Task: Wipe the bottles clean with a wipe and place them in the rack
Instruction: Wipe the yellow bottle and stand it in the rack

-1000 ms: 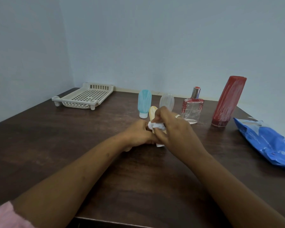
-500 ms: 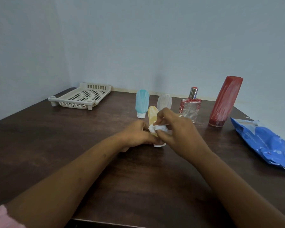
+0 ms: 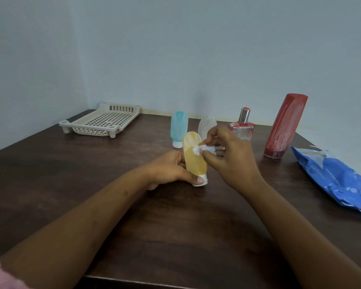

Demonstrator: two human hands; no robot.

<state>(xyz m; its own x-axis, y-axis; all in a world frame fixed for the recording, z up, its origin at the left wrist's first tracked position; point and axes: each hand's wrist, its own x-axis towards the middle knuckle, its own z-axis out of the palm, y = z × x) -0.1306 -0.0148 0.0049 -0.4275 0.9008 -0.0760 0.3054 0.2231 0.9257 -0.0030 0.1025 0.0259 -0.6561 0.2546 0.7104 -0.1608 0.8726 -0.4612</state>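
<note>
Risk: tipping. Left hand (image 3: 171, 170) grips the lower end of the translucent yellow soft-plastic bottle (image 3: 194, 161), standing cap-down on the dark wooden counter (image 3: 92, 174); right hand (image 3: 227, 157) pinches a crumpled white wipe (image 3: 204, 150) against its upper side. Excess sideways pressure could topple it.

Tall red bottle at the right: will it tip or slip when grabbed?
Likely tippy: the tall red bottle stands on a narrow base for its height, so a high push could topple it. Its glossy, white-streaked surface may be slippery. Weight cannot be judged.
</note>
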